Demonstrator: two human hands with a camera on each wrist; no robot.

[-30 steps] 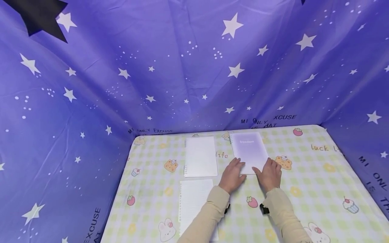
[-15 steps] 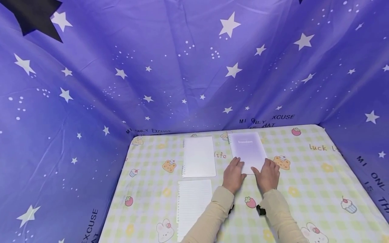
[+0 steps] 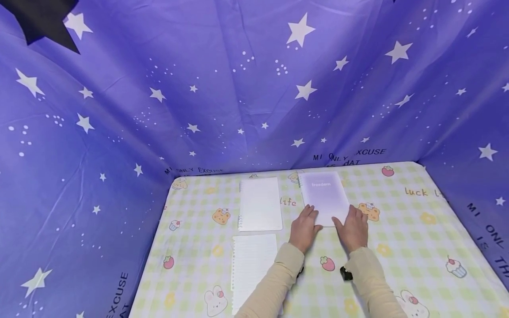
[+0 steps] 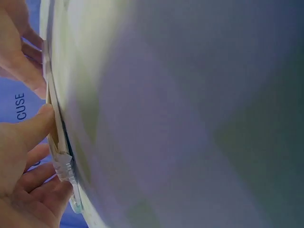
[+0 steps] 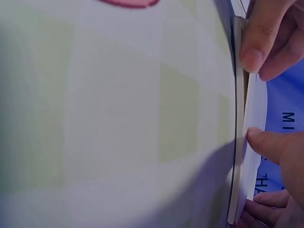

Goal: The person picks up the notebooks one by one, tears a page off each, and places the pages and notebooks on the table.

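On the counter (image 3: pixel 405 238), the purple notebook (image 3: pixel 324 194) should be light and bendy, best taken by its side edges. The left hand (image 3: pixel 304 227) and right hand (image 3: pixel 352 227), loosely spread, touch its near corners without gripping.

Long sleeves on both sides, plain cream-beige, and the left sleeve (image 3: pixel 264 285) and right sleeve (image 3: pixel 371 278) look like a matching pair. Fabric's a bit creased, and the left cuff (image 3: pixel 291 255) and right cuff (image 3: pixel 357 258) look slightly bunched. There's a small black boxy gadget (image 3: pixel 346 273) by the right cuff, plus a black sliver (image 3: pixel 301 271) peeking out on the left, mostly hidden. Left hand (image 3: pixel 304 229) and right hand (image 3: pixel 353 229) are bare
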